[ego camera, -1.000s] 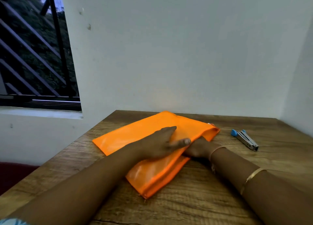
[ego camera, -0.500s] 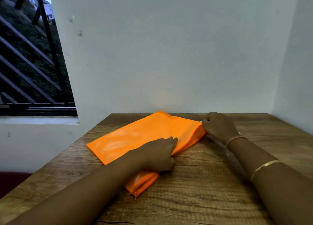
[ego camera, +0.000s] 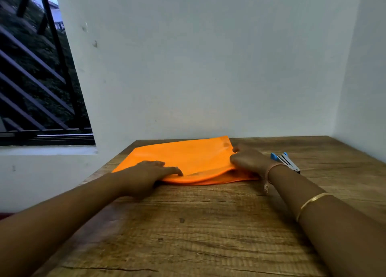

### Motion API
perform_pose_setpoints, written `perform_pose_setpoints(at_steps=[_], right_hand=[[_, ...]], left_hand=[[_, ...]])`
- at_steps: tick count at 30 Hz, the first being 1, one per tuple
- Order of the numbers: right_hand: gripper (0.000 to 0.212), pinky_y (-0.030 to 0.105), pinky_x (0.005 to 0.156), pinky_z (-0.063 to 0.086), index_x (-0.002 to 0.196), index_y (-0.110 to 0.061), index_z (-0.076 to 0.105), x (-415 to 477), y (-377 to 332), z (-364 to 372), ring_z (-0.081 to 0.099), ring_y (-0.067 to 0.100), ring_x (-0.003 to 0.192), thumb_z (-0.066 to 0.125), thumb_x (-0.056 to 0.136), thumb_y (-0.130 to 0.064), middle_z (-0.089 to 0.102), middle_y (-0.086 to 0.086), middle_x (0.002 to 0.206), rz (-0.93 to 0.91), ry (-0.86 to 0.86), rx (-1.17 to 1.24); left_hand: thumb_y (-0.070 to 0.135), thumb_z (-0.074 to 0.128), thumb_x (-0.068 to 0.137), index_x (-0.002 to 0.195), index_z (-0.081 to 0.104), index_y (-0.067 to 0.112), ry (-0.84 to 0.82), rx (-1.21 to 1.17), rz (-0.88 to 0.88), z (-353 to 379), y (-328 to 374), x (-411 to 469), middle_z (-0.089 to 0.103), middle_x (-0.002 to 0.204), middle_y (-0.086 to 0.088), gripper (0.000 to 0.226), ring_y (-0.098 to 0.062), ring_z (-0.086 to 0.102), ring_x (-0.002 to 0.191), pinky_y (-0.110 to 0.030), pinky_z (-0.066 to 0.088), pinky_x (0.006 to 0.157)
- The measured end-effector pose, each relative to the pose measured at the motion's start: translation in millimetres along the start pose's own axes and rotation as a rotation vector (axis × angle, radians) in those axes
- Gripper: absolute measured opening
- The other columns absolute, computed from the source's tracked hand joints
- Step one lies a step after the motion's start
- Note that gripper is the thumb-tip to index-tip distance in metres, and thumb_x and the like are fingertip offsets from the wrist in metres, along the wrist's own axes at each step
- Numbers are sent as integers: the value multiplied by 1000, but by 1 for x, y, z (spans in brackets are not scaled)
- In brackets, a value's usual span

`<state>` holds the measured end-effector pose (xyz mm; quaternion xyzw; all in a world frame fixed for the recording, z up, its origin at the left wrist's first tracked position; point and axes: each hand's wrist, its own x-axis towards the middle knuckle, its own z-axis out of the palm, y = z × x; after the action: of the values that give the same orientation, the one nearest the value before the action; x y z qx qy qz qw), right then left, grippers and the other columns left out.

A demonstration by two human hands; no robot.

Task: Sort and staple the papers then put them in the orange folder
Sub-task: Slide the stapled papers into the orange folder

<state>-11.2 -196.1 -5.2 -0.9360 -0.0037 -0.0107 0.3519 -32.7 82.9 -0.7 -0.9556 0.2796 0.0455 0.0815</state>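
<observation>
The orange folder point(ego camera: 188, 157) lies flat at the far middle of the wooden table point(ego camera: 198, 230), its long edge facing me. My left hand point(ego camera: 146, 172) rests on its near left part, fingers stretched out over the cover. My right hand point(ego camera: 248, 159) is at the folder's right end, fingers curled round the top cover, which is raised a little off the lower one. A blue and silver stapler point(ego camera: 286, 161) lies on the table just behind my right wrist. No papers show; the inside of the folder is hidden.
White walls point(ego camera: 208, 67) close the table at the back and on the right. A barred window point(ego camera: 31, 78) is at the left, beyond the table's left edge. Bare wood stretches between the folder and me.
The folder has turned from a diagonal lie to square with the table's back edge. My right hand came from under it to its right end. The stapler shows again.
</observation>
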Motion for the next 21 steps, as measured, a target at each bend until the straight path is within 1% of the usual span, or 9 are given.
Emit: perform_pose_setpoints(at_steps=[1,3,5,7,10,12,15,19,21], right_hand=[[36,28,59,31,122,4,49,0,-1,0,48,22,71,43,88,-6,58,26,105,10,-8,110],[17,24,49,31,95,-4,52,-1,-2,-1,44,17,48,39,86,-1,49,14,73,73,-25,320],[15,22,46,39,90,-12,50,-2,-2,-1,50,14,46,37,90,-5,50,9,76,129,-76,456],[13,23,49,44,97,-10,50,-6,-4,-3,55,15,54,37,95,-11,54,10,85,158,-121,494],[17,23,52,46,107,-4,48,-8,-5,-7,56,16,59,37,99,-15,56,12,87,202,-184,502],[22,21,51,48,105,0,51,-7,-6,-9,58,17,61,37,99,-17,59,14,86,234,-230,481],[30,21,48,52,91,5,55,-8,-6,-11,62,18,58,36,99,-18,62,15,76,296,-298,486],[41,21,48,55,82,7,56,-6,-6,-13,66,18,52,37,100,-24,67,16,63,380,-416,513],[40,22,45,54,86,8,55,-5,-5,-13,66,18,47,37,100,-24,67,16,59,395,-435,543]], left_hand=[[8,38,95,140,19,50,32,36,-25,3,-7,2,31,151,4,64,-17,22,142,-35,21,114],[11,40,95,142,19,47,62,90,-107,7,-22,4,35,149,4,63,-17,33,136,-33,28,110],[14,43,95,145,16,44,22,117,-224,8,-32,7,27,153,4,64,-19,32,137,-36,29,110],[19,49,92,147,14,38,-73,133,-308,5,-31,13,28,153,0,67,-23,32,136,-41,31,109],[15,56,87,148,16,24,-170,-17,-223,-13,2,22,33,148,-6,74,-24,37,132,-38,35,107],[13,52,90,149,16,24,-109,-157,-87,-28,38,25,29,151,-3,70,-20,34,135,-31,32,109],[22,48,94,142,39,20,105,-185,105,-34,86,32,41,146,-1,49,-18,40,132,-28,32,108],[33,49,94,125,59,14,189,-142,79,-24,108,42,61,124,-6,37,-24,55,112,-26,41,85],[32,46,95,119,62,15,256,-170,41,-17,109,44,63,119,-5,33,-23,55,108,-27,43,83]])
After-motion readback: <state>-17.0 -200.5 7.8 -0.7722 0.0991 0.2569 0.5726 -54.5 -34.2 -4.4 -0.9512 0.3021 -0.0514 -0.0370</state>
